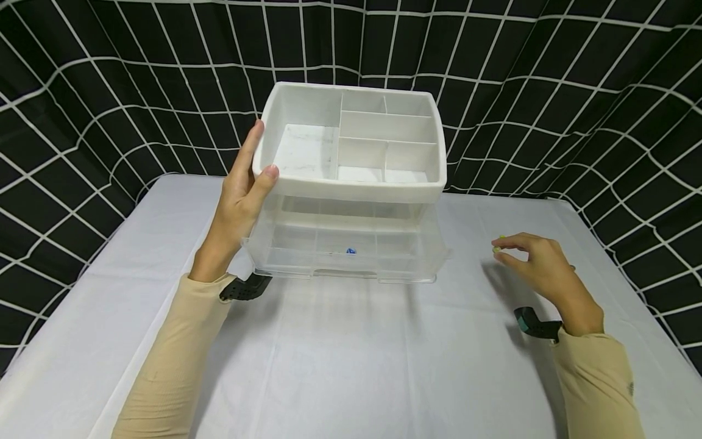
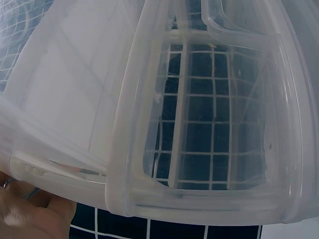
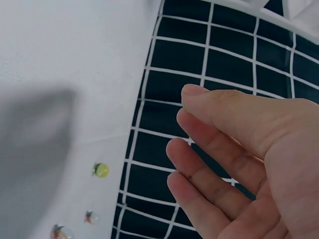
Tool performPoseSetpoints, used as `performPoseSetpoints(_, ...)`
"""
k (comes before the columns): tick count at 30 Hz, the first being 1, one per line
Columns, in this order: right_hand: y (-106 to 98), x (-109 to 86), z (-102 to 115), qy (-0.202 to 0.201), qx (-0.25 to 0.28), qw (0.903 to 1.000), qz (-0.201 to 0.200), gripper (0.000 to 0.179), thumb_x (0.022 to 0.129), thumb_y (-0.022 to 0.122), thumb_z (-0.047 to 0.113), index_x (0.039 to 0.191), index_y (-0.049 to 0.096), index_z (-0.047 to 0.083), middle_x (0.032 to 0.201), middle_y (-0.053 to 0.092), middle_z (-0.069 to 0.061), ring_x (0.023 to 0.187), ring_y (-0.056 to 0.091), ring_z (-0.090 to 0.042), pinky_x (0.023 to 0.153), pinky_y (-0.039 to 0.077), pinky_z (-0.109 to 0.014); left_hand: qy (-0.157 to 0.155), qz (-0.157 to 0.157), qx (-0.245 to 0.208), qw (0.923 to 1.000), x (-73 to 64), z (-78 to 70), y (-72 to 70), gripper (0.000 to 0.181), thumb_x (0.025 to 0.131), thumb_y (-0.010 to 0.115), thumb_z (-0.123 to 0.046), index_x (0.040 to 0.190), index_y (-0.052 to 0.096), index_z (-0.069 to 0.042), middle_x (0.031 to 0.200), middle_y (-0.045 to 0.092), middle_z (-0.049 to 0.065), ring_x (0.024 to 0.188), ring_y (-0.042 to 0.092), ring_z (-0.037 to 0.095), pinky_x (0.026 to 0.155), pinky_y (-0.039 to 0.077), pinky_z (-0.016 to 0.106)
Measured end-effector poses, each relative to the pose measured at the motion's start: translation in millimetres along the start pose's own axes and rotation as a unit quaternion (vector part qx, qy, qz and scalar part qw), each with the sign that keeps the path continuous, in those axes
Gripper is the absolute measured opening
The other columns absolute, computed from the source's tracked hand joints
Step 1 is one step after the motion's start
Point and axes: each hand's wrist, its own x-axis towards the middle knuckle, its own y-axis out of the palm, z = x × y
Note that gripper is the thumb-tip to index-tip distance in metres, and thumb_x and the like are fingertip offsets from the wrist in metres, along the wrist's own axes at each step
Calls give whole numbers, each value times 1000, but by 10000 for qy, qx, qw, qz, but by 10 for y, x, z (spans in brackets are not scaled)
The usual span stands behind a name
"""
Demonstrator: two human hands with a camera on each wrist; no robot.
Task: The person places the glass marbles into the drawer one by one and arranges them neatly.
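My left hand grips the left side of a white organizer box, thumb over its front rim. The box leans toward me, with divided compartments in its top. A clear drawer sticks out below, holding a small blue marble. In the left wrist view, the fingers lie along the clear plastic. Over at the right, my right hand pinches a small yellow-green marble between thumb and index fingertips; the right wrist view hides it. Another yellow-green marble lies on the cloth.
Two clear marbles with coloured cores, one smaller marble and one larger marble, lie near the table edge. White cloth covers the table. A black curtain with a white grid surrounds the back and sides.
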Motion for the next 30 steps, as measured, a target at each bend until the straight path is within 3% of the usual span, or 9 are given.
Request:
performPoseSetpoints(7,-35,0,105,-299,-79,9993,-222,22,91,69,9,110,73,0,111,70,-24,112,58,-45,88,44,-58,2,-8,14,10000,-5,-15,3,63,101,45,-4,159,20,-9,164,25,4,131,44,25,104,40,19)
performPoseSetpoints(14,-102,-5,221,-488,-216,9978,-404,21,90,71,11,109,74,5,109,73,-18,107,63,-38,77,40,-22,15,-3,17,10000,1,-15,4,63,101,45,-4,159,20,-9,163,26,4,128,46,24,102,41,19)
performPoseSetpoints(19,-135,-11,286,-512,-236,9975,-436,22,90,72,12,110,74,6,109,73,-18,103,63,-34,70,38,-14,-2,12,19,10000,2,-8,5,63,101,45,-4,159,20,-10,163,27,4,125,47,22,101,42,19)
performPoseSetpoints(22,-144,-15,335,-543,-267,9969,-506,22,90,73,13,110,75,8,109,74,-15,99,62,-23,68,38,-12,-25,25,0,10000,3,-3,5,63,102,45,-4,159,20,-11,163,26,3,125,47,21,101,42,19)
performPoseSetpoints(27,-152,-27,422,-638,-204,9956,-660,21,88,74,13,109,76,11,106,75,-9,95,47,15,68,38,-11,-68,12,31,10000,7,10,-3,63,102,45,-4,159,20,-11,163,26,2,125,47,21,101,42,19)
performPoseSetpoints(30,-164,-36,479,-675,-133,9949,-736,20,88,74,13,109,76,13,105,75,-7,94,41,22,68,38,-10,-103,-11,91,9999,9,13,-6,63,101,46,-5,159,21,-11,163,26,1,125,47,21,101,42,20)
